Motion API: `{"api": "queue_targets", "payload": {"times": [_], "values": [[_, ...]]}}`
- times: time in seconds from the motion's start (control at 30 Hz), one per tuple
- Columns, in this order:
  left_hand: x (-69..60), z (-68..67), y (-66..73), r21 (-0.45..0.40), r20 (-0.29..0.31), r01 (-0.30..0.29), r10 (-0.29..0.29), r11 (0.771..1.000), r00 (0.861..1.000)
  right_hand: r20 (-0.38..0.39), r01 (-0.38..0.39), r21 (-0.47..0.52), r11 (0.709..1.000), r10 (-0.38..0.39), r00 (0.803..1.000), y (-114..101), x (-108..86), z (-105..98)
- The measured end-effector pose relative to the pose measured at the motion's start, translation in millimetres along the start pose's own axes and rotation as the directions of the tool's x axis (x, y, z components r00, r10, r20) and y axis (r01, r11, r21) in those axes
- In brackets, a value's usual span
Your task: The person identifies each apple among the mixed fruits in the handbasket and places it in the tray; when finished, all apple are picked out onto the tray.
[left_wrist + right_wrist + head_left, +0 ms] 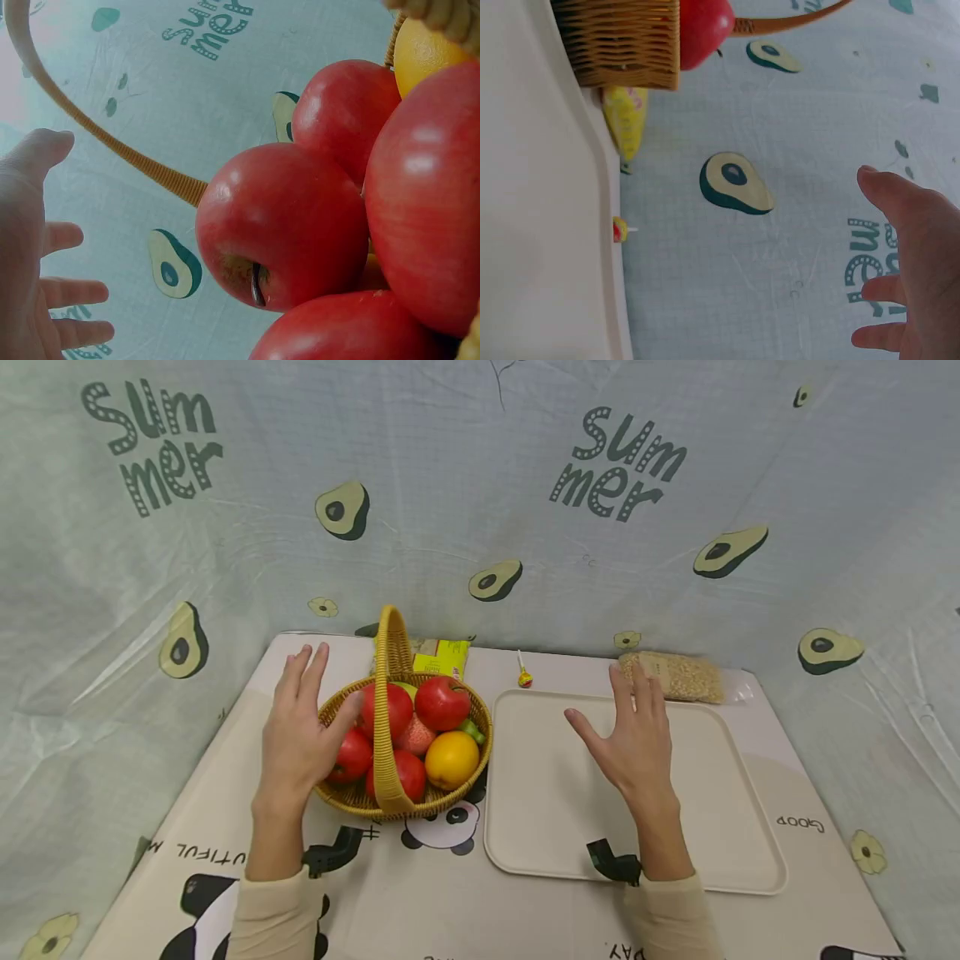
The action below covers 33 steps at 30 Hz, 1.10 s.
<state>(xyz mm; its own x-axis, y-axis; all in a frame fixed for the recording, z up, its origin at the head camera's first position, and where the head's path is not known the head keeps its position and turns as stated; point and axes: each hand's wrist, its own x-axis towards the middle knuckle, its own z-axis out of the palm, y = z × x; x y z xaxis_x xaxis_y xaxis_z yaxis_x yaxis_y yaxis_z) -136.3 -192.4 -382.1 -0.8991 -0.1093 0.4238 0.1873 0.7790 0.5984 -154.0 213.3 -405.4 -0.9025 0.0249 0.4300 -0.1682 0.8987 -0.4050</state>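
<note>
My left hand [298, 735] hovers at the left side of a wicker basket [360, 811], fingers straight and thumb spread, holding nothing. In the basket lie several red apples [442, 702], an orange [452, 760] and a pinkish bumpy fruit [417, 737], partly hidden by the handle [384, 718]. The left wrist view shows a red apple [281, 225] close by, apart from the left hand [30, 247]. Over the beige tray [540, 827] my right hand [637, 743] is raised with fingers extended and nothing in it; the right wrist view shows this hand [922, 262] too.
Behind the basket lies a yellow packet [450, 657]. A lollipop [524, 677] sits behind the tray. At the back right, a clear bag of pale grains [686, 678] lies along the tray's far edge. A printed curtain [450, 485] hangs behind the table.
</note>
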Motion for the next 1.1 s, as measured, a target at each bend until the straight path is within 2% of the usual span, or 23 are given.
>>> {"api": "queue_targets", "payload": {"times": [0.27, 0.63, 0.83, 1.1], "values": [[3.1, -7.1, -11.6, -0.017, -0.046, 0.061, -0.061, 0.998, 0.997, 0.024, 0.002, 0.081, 0.997, -0.004, 1.0, -23.6, 8.6, 8.5], [6.2, -11.3, -26.3, -0.051, -0.066, 0.141, -0.144, 0.989, 0.987, 0.062, -0.002, 0.131, 0.991, -0.006, 0.998, -51.8, 17.0, 24.2], [6.3, -11.5, -33.3, -0.038, -0.032, 0.201, -0.202, 0.979, 0.979, 0.081, 0.006, 0.159, 0.987, -0.019, 0.997, -63.9, 21.1, 34.0], [6.2, -8.0, -49.3, -0.031, 0.053, 0.267, -0.265, 0.963, 0.963, 0.131, -0.004, 0.18, 0.984, -0.02, 0.991, -75.2, 21.8, 47.8]]}}
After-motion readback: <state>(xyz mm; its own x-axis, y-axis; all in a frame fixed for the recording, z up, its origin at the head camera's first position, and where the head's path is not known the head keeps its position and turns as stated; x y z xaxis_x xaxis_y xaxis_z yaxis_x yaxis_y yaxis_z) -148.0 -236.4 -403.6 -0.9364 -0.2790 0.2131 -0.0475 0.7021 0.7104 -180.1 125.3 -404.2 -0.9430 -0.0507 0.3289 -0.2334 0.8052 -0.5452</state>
